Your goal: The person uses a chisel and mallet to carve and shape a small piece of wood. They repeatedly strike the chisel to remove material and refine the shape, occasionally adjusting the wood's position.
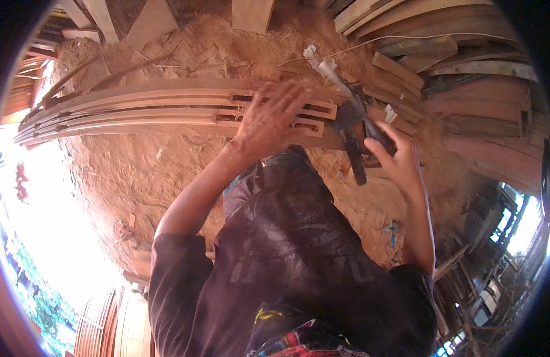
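Over the slotted right ends of several long wooden strips, my left hand lies with its fingers spread, slightly blurred. It grips nothing; whether the palm touches the wood I cannot tell. My right hand is closed round the dark grip of a long, slim tool. The tool points up and to the left, and its far end is pale and uneven; its exact kind is unclear. Beneath it, beside the strip ends, lies a dark flat bar. Wood shavings cling around the slots near my left fingers.
Sawdust and brown earth cover the ground around me. Stacked boards stand at the right, and more planks lie at the far side. A thin cord runs across the far right. A small blue-and-grey object lies near my right forearm.
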A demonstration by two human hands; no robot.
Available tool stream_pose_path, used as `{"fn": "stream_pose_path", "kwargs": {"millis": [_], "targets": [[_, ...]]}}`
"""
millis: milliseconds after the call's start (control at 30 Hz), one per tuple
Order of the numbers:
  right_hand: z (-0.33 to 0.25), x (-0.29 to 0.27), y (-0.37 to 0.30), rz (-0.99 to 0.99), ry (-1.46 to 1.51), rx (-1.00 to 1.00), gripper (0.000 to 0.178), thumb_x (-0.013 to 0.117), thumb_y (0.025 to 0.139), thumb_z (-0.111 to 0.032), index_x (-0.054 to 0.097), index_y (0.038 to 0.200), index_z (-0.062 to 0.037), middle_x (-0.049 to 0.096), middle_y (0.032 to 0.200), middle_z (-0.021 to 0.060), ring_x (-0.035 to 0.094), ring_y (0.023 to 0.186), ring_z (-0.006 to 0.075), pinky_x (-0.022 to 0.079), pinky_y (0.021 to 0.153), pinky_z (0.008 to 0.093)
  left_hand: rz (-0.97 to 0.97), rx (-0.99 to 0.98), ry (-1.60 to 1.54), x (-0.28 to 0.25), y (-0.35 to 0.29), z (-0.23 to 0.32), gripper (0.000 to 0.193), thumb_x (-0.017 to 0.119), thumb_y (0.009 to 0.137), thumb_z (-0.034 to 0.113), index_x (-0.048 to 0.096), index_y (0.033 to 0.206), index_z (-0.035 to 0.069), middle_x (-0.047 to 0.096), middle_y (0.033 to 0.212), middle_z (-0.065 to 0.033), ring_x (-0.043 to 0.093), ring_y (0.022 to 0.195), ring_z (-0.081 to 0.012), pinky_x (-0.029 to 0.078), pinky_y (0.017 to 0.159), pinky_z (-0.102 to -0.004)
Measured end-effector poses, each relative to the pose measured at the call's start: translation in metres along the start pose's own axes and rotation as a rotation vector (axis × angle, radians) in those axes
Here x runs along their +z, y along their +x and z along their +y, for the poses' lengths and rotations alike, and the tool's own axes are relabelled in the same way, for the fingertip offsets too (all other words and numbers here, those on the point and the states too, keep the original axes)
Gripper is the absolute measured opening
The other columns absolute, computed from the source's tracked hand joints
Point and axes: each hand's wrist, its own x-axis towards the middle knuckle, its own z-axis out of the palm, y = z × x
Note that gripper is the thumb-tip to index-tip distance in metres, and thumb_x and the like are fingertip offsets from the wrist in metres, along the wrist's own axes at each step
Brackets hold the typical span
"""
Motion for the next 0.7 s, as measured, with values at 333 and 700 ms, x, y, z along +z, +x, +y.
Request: {"fn": "stream_pose_path", "kwargs": {"millis": [333,700], "targets": [[-0.035,-0.034,0.011,-0.284,-0.288,0.085,0.041,0.073,0.096,-0.028,0.07,0.131,-0.0057,0.075,0.117,0.0184,0.074,0.106,0.0318,0.055,0.091,0.038,0.258,-0.246,0.336,-0.064,-0.055,-0.113,0.054,0.07,0.097,0.045,0.064,0.135,0.008,0.068,0.133,-0.015,0.059,0.129,-0.0348,0.037,0.113,-0.0482],[-0.065,0.001,0.073,-0.481,-0.676,-0.04,0.043,0.068,0.097,-0.032,0.067,0.137,-0.0152,0.073,0.119,0.0213,0.068,0.11,0.0422,0.053,0.097,0.0466,0.276,-0.264,0.282,-0.063,-0.053,-0.11,0.044,0.071,0.094,0.042,0.073,0.117,0.005,0.073,0.115,-0.0147,0.065,0.112,-0.0342,0.04,0.11,-0.0495]]}}
